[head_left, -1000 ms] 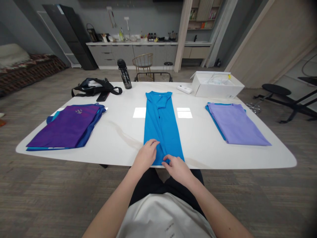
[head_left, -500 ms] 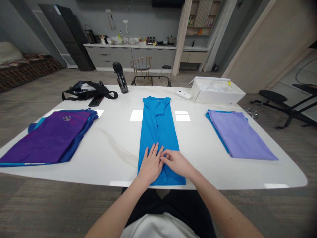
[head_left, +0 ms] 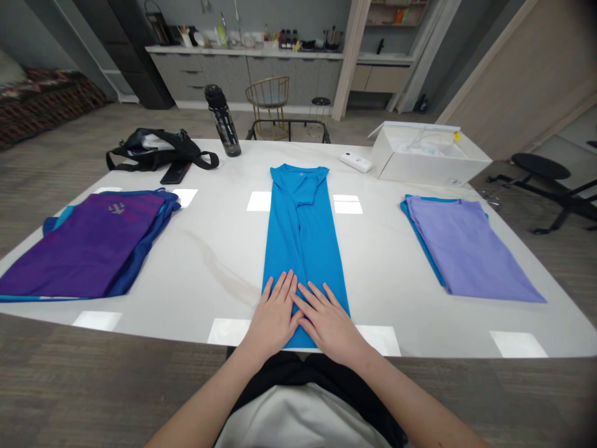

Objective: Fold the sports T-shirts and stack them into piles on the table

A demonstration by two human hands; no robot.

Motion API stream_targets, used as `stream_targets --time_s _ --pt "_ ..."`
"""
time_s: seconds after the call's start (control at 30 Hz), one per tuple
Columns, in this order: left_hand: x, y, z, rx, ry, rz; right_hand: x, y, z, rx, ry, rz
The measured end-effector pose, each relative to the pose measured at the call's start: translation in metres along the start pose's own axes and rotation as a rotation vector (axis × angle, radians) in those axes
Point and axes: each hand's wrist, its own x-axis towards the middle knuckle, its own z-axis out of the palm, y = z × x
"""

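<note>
At the bench (head_left: 382, 267): a blue shirt (head_left: 305, 242) lies in a long folded strip before its handler, collar at the far end, near end by the bench's edge.
Left hand (head_left: 277, 311): grip open, palm down, fingers flat on the strip's lower part.
Right hand (head_left: 331, 320): grip likewise open and flat, close against the left, pinching nothing.
Folded layers: apparently being pressed smooth, the step in hand.
Near end: judging by the lie of the cloth, the next move calls for a light touch that leaves the layers aligned.
Flanks: purple pile (head_left: 88, 242) left, lilac pile (head_left: 471, 246) right.
</note>
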Motion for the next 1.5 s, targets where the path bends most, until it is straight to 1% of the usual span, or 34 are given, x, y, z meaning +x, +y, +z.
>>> stream_targets --time_s 0.13,0.27,0.37,0.53,0.67,0.8,0.9,0.97,1.07,1.13,1.2,1.37,1.43,1.5 --pt "-0.01 0.008 -0.006 -0.007 0.007 0.005 -0.015 -0.005 -0.006 0.002 -0.026 0.001" --pt "-0.022 0.014 -0.011 -0.03 -0.017 0.066 -0.03 -0.008 -0.009 0.032 -0.021 -0.006" --pt "-0.034 0.02 -0.014 -0.054 -0.029 0.118 -0.041 -0.01 -0.01 0.069 -0.023 -0.042" --pt "-0.056 0.03 -0.014 -0.099 -0.013 0.213 -0.06 -0.012 -0.006 0.085 -0.013 -0.082" --pt "-0.071 0.034 -0.007 -0.095 0.029 0.225 -0.073 -0.015 0.002 0.015 0.052 -0.074" --pt "-0.08 0.037 -0.001 -0.093 0.112 0.213 -0.079 -0.019 0.007 -0.019 0.102 -0.073" --pt "-0.082 0.04 -0.004 -0.118 0.156 0.194 -0.078 -0.022 0.005 -0.029 0.117 -0.085" --pt "-0.082 0.041 -0.009 -0.122 0.161 0.185 -0.076 -0.024 0.001 -0.05 0.111 -0.091" --pt "-0.076 0.038 -0.02 -0.116 0.134 0.168 -0.071 -0.025 -0.006 -0.096 0.081 -0.096" --pt "-0.068 0.031 -0.032 -0.143 0.074 0.171 -0.064 -0.023 -0.013 -0.101 0.048 -0.096" --pt "-0.056 0.022 -0.044 -0.231 -0.012 0.171 -0.055 -0.018 -0.023 -0.035 0.007 -0.074" --pt "-0.012 -0.008 -0.072 -0.59 -0.228 0.09 -0.02 0.007 -0.059 0.276 -0.143 -0.005" --pt "0.007 -0.021 -0.081 -0.675 -0.318 0.079 -0.002 0.019 -0.073 0.352 -0.204 0.018" --pt "0.028 -0.033 -0.088 -0.709 -0.419 0.08 0.016 0.029 -0.085 0.395 -0.268 0.046"
